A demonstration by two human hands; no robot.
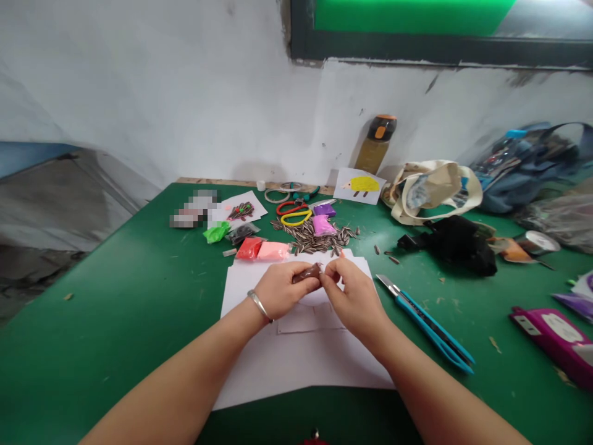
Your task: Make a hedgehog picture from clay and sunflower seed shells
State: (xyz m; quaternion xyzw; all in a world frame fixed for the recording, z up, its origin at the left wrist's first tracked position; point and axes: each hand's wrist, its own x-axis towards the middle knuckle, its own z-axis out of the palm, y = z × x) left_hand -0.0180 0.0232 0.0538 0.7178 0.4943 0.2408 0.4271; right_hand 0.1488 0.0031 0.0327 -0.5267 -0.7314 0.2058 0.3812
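Note:
My left hand [283,288], with a silver bracelet at the wrist, is closed around a small brown packet [306,274]. The fingertips of my right hand [348,289] pinch the packet's right end. Both hands are over white paper sheets [259,358] on the green table. A smaller white card [312,320] lies under them on the sheets. Just beyond the paper are a red packet [249,248], a pink packet [273,251] and a heap of striped seeds [303,236], with a bright pink packet [323,225] and a purple packet [324,210] on it.
A blue box cutter [433,327] lies right of the paper. Scissors with yellow handles [296,217] lie behind the seeds. Farther back are a hedgehog picture [359,186], a bottle [374,148] and a cream bag [433,191]. A magenta case [556,340] is at the right.

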